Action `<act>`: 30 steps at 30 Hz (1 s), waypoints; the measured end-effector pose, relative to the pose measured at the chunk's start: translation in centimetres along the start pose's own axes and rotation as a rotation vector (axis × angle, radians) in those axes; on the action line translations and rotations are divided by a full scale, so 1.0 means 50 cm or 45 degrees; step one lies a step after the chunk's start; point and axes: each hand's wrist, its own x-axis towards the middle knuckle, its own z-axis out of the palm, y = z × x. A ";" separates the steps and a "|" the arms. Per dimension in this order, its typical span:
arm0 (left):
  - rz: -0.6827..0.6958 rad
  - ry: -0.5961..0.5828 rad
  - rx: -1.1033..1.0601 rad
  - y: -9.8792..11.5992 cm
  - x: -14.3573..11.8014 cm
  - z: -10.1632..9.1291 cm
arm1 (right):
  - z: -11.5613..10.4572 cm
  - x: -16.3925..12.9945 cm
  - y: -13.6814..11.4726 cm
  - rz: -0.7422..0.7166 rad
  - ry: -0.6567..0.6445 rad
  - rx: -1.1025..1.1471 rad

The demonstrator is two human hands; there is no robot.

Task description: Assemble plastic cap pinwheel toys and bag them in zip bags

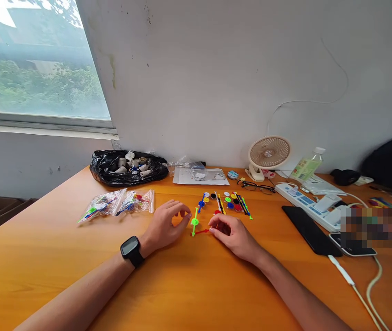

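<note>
- Left hand (166, 225) pinches the green stick (195, 221), right hand (232, 234) pinches the red stick (201, 231); push crooked and the joint probably snaps.
- Loose pile (228, 202) sits just behind the green stick, so a careless wrist could scatter it.

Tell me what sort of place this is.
Probably a makeshift desk in a home or small office: an orange wooden table against a bare wall by a window, with a power strip, desk fan and phones beside small plastic toy parts.
</note>
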 end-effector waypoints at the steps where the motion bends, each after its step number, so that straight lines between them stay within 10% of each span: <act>1: 0.055 -0.051 0.000 0.005 -0.001 0.000 | 0.002 -0.003 -0.008 -0.019 -0.025 -0.030; 7: 0.267 -0.337 0.172 0.019 -0.005 0.006 | -0.009 -0.014 -0.035 -0.163 -0.097 -0.193; 15: 0.082 -0.236 0.347 -0.013 -0.003 0.005 | -0.051 -0.008 -0.024 -0.071 -0.008 -0.305; 23: 0.064 -0.116 0.319 -0.011 -0.002 0.003 | -0.098 0.006 0.004 0.027 0.535 -0.382; 30: 0.151 -0.152 0.168 0.001 -0.003 0.005 | -0.101 0.006 0.013 0.116 0.483 -0.514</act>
